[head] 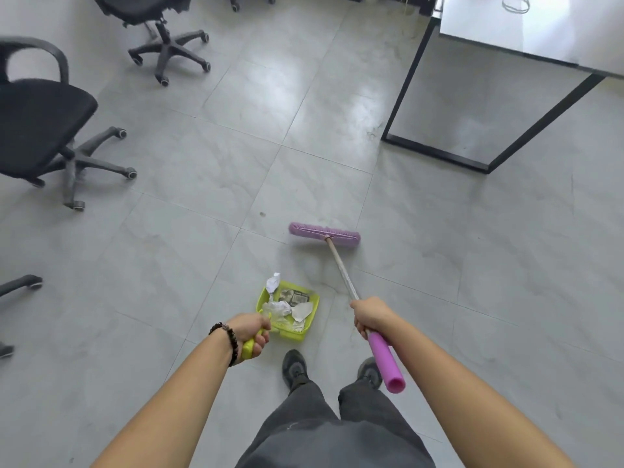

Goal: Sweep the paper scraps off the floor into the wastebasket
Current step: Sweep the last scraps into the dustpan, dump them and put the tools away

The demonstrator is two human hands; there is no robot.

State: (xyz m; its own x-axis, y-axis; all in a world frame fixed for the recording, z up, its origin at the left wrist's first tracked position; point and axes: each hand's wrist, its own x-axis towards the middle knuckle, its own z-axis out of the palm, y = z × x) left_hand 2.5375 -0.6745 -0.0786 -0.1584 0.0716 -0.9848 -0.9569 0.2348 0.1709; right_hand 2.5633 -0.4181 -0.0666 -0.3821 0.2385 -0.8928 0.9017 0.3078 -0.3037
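Note:
A lime-green dustpan [310, 319] sits low over the grey tiled floor just ahead of my shoes. Several crumpled paper scraps [282, 304] lie in it, one white piece sticking over its far rim. My left hand [251, 331] grips the dustpan's green handle. My right hand [368, 315] grips the metal shaft of a broom just above its purple grip end. The purple broom head [324, 232] rests on the floor further ahead, apart from the dustpan. No wastebasket is in view.
Black office chairs on castors stand at the left [40, 130] and upper left [165, 45], and another chair's leg pokes in at the left edge. A white desk with a black frame [486, 143] stands at the upper right. A small dark speck [262, 214] lies on the tiles.

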